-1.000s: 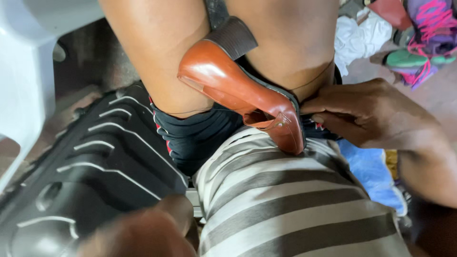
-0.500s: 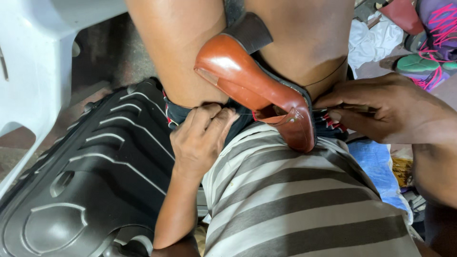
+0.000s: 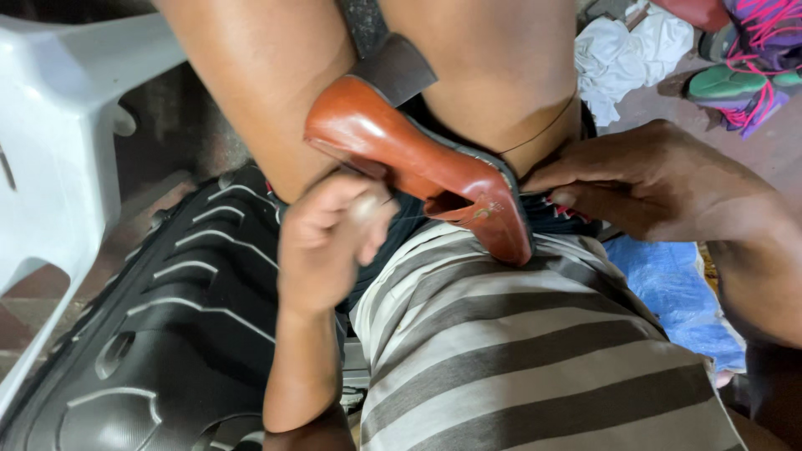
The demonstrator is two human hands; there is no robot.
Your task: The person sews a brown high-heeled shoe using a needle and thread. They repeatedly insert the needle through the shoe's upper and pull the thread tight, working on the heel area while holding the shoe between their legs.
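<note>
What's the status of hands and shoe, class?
Left hand closed, pinching something small beside the shoe. Right hand steadies its edge. Shoe clamped between knees. Nothing blocking.

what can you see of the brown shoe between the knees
The brown shoe is glossy reddish-brown, leather by the look, with a dark grey sole edge and a dark block heel pointing up. It lies tilted, clamped between the person's bare knees, toe towards the striped shirt. The right hand touches its side near the toe; the left hand, fisted, sits just below it. A thin thread seems to run to it.
</note>
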